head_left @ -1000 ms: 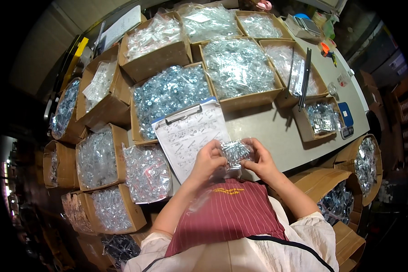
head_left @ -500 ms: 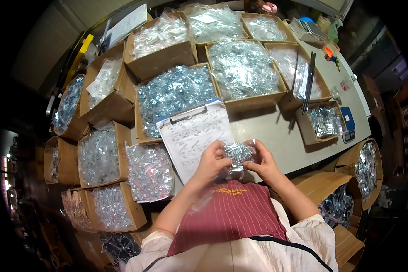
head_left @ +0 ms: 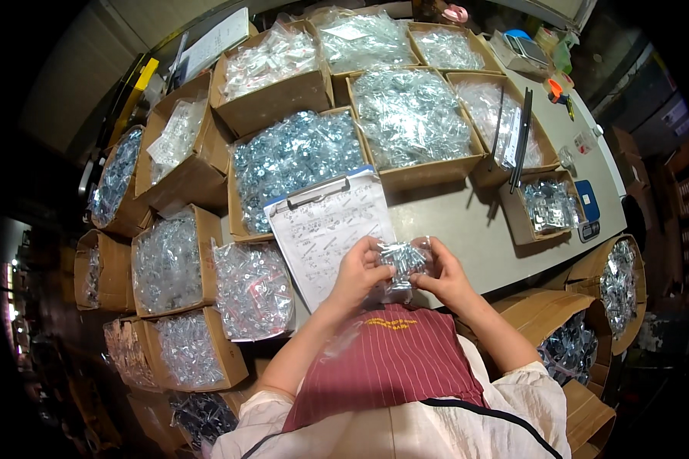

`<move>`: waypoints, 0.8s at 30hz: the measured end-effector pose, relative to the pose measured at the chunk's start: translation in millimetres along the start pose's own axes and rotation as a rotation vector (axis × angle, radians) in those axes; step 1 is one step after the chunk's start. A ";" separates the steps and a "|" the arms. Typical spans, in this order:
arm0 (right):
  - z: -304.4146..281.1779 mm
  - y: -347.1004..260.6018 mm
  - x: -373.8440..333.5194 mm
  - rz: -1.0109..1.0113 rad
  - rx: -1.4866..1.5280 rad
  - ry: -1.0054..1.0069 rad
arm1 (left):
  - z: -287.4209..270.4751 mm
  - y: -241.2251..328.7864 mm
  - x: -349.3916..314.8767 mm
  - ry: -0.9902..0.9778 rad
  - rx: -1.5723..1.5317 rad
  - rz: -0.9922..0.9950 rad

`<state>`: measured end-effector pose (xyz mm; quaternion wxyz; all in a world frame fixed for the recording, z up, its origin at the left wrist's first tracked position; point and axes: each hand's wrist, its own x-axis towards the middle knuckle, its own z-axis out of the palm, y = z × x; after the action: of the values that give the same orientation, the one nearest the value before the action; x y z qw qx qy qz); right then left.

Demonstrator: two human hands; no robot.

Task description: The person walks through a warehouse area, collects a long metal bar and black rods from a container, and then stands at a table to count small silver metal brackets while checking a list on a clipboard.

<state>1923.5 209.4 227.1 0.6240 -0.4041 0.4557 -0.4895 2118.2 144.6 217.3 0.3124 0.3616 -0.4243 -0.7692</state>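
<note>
Between my two hands is a clear plastic bag of screws (head_left: 403,264), shiny and silver, held just past the front of my striped maroon apron (head_left: 383,352). My left hand (head_left: 360,269) pinches the bag's left side, thumb on top. On the other side my right hand (head_left: 441,271) grips it the same way, its thumb near the lower corner. Close to my left hand lies a clipboard (head_left: 325,229) with a marked white sheet, partly covered by that hand and forearm.
Cardboard boxes of bagged metal parts crowd the table's back and left, among them a box of bluish parts (head_left: 295,157) and a large full box (head_left: 409,115). Black strips (head_left: 522,141) lean on a box at right. A small box (head_left: 547,205) stands by a blue-and-black device (head_left: 587,203).
The screws in the bag have shifted slightly and now show more as a fanned-out bunch. Both hands keep their grip in nearly the same place.
</note>
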 end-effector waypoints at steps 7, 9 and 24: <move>0.5 1.0 0.7 0.030 0.031 -0.003 | 2.8 0.1 -1.1 0.030 -0.003 0.000; 2.0 0.2 0.4 0.060 0.067 0.004 | 4.0 -1.0 -1.1 0.033 -0.006 0.002; 4.3 0.3 2.1 0.062 0.011 -0.017 | 4.2 3.8 -3.5 0.009 0.021 -0.014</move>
<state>1928.0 207.6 227.5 0.6448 -0.3908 0.4600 -0.4689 2117.3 147.5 223.2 0.3052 0.3711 -0.4286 -0.7651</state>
